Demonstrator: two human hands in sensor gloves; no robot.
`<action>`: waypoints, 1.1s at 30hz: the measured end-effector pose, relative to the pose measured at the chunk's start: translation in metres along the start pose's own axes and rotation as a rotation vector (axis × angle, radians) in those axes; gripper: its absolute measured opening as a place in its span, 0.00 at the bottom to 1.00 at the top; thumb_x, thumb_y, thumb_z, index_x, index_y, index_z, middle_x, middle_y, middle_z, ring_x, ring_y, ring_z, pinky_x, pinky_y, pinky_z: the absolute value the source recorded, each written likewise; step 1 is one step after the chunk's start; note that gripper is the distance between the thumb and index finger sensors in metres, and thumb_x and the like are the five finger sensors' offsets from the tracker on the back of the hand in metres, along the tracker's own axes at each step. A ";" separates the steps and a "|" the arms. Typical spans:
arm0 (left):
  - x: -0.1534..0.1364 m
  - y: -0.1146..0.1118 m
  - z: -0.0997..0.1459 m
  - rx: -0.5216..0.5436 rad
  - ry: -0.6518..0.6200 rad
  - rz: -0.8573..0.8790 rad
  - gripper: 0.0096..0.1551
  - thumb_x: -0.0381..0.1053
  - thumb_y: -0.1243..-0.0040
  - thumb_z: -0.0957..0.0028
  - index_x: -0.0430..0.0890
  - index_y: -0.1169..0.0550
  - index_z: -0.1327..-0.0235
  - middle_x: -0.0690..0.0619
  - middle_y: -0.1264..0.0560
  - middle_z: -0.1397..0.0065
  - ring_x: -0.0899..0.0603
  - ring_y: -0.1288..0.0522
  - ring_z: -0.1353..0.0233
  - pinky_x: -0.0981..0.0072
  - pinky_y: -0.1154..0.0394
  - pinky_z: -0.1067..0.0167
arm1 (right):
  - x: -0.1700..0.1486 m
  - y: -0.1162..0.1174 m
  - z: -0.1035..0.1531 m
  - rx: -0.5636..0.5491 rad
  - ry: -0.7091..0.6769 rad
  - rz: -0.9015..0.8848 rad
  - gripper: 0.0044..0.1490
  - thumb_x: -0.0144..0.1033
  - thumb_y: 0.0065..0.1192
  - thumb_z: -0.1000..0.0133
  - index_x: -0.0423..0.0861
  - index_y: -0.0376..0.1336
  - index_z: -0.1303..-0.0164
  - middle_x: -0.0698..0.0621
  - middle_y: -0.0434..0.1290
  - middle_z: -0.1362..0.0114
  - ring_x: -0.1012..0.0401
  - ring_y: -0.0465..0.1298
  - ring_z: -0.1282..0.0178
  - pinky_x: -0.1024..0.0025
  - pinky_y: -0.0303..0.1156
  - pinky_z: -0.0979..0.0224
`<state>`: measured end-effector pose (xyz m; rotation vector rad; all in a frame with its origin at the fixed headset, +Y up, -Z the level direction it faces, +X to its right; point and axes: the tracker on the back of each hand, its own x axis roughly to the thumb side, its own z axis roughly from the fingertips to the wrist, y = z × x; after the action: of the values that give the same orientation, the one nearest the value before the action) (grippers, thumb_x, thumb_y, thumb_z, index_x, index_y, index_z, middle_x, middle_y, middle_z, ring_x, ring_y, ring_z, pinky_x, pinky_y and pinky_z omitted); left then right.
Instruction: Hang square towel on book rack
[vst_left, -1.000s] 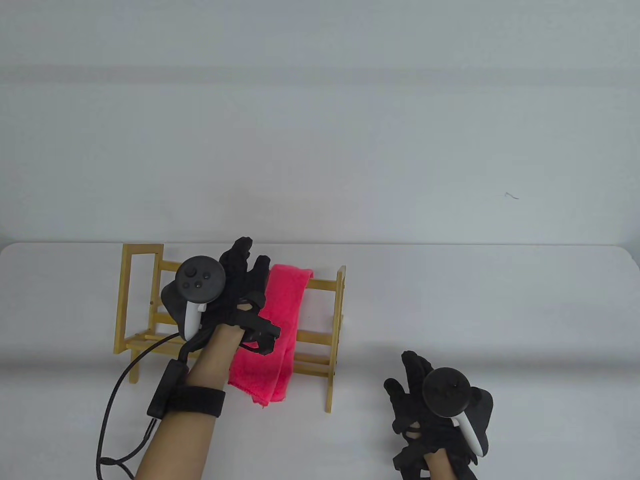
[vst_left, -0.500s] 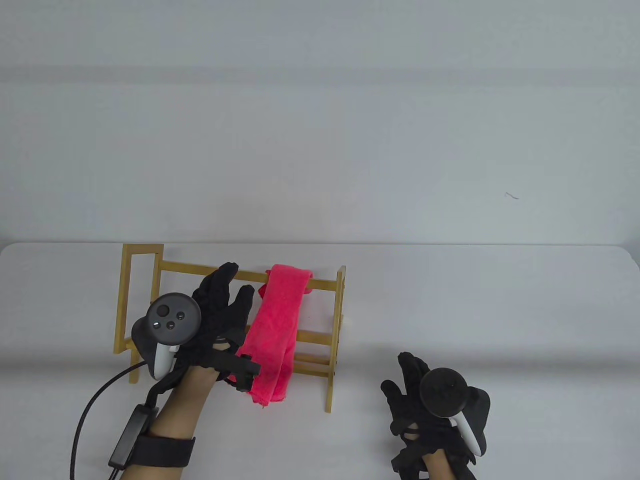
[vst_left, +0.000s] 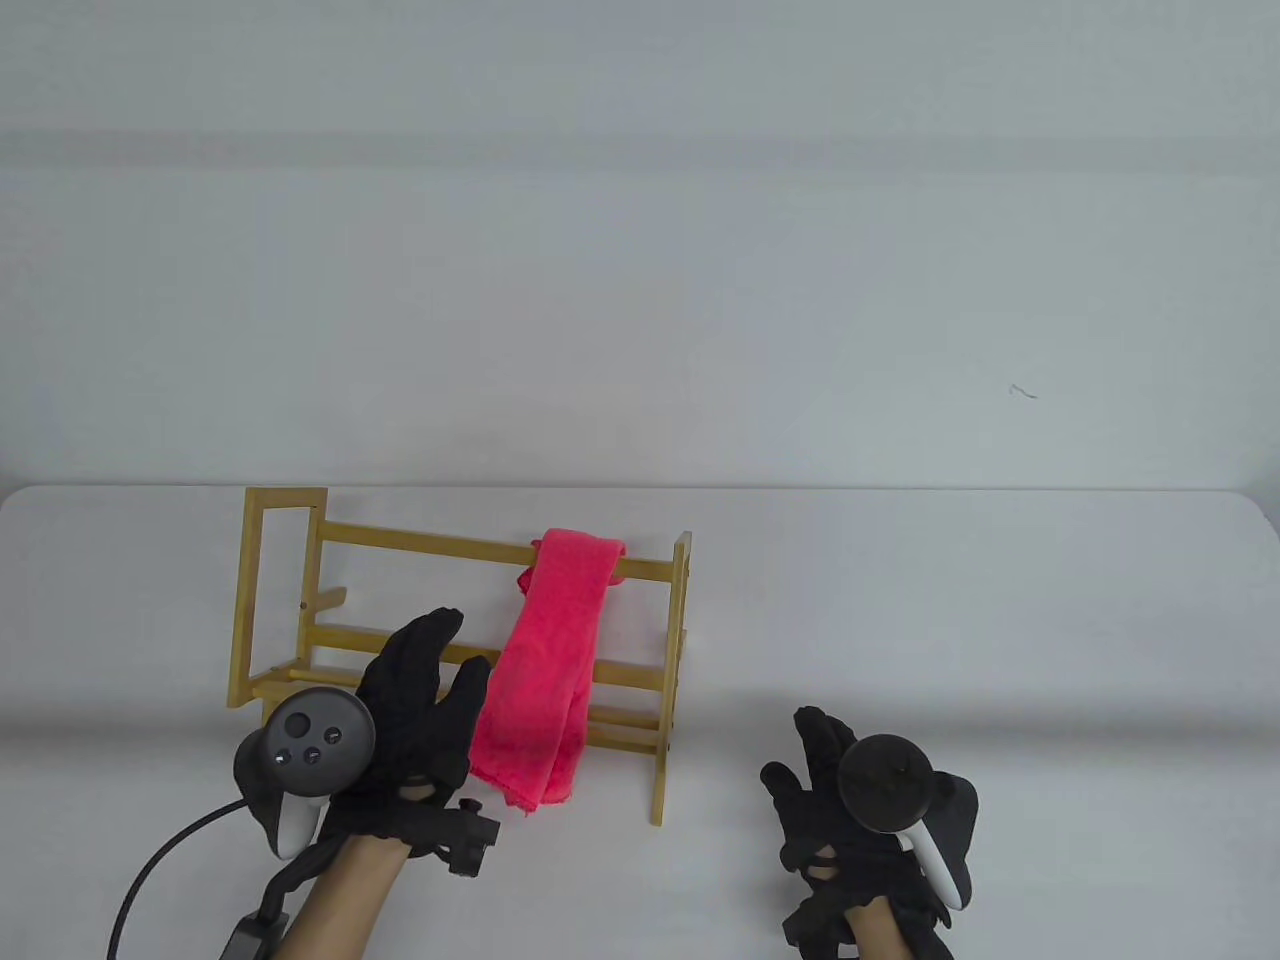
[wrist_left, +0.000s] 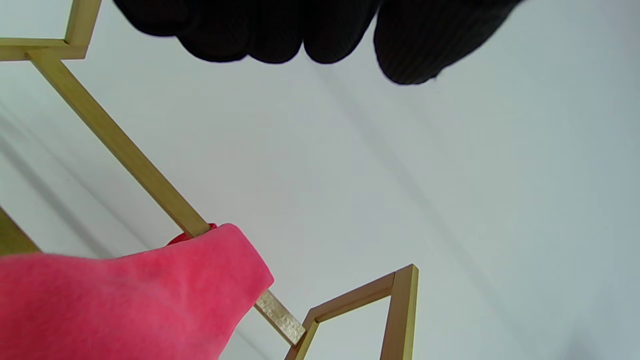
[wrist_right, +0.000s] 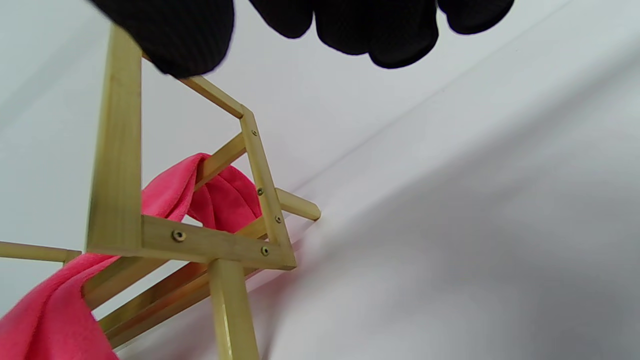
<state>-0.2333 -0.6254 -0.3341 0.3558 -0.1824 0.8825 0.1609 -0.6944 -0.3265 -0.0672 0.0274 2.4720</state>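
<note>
A pink square towel (vst_left: 548, 670) hangs folded over the top rail of a yellow wooden book rack (vst_left: 280, 525) and drapes down its front. It also shows in the left wrist view (wrist_left: 125, 300) and the right wrist view (wrist_right: 45, 310). My left hand (vst_left: 425, 690) is open and empty, just left of the towel's lower end, apart from it. My right hand (vst_left: 815, 765) is open and empty, on the table right of the rack. The rack shows in the left wrist view (wrist_left: 120, 145) and the right wrist view (wrist_right: 120, 150).
The white table (vst_left: 950, 620) runs to a far edge just behind the rack, with a pale wall beyond. A black cable (vst_left: 160, 880) trails from my left wrist at the bottom left.
My left hand has let go of the towel and drawn back toward me and to the left, away from the rack. The towel stays hanging. My right hand has barely moved.
</note>
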 end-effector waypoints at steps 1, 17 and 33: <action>-0.001 -0.001 0.003 -0.002 -0.004 -0.007 0.35 0.54 0.40 0.41 0.40 0.35 0.27 0.36 0.39 0.26 0.29 0.37 0.28 0.38 0.36 0.34 | 0.000 0.000 0.000 0.002 0.001 0.000 0.45 0.52 0.59 0.47 0.50 0.45 0.24 0.47 0.50 0.20 0.48 0.59 0.21 0.45 0.52 0.21; -0.044 -0.015 0.042 -0.002 -0.065 -0.194 0.31 0.53 0.41 0.41 0.40 0.32 0.30 0.36 0.36 0.28 0.30 0.34 0.30 0.39 0.34 0.36 | -0.010 0.012 -0.003 0.051 0.058 -0.008 0.46 0.52 0.58 0.47 0.50 0.44 0.24 0.47 0.49 0.20 0.48 0.57 0.19 0.45 0.50 0.21; -0.069 -0.028 0.046 -0.080 0.009 -0.219 0.31 0.53 0.42 0.41 0.40 0.32 0.30 0.37 0.37 0.28 0.30 0.35 0.30 0.39 0.35 0.35 | -0.016 0.019 -0.003 0.086 0.103 0.005 0.46 0.52 0.58 0.47 0.50 0.43 0.24 0.47 0.49 0.20 0.47 0.56 0.19 0.44 0.49 0.21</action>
<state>-0.2555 -0.7089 -0.3184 0.2908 -0.1662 0.6584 0.1615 -0.7192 -0.3287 -0.1577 0.1786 2.4670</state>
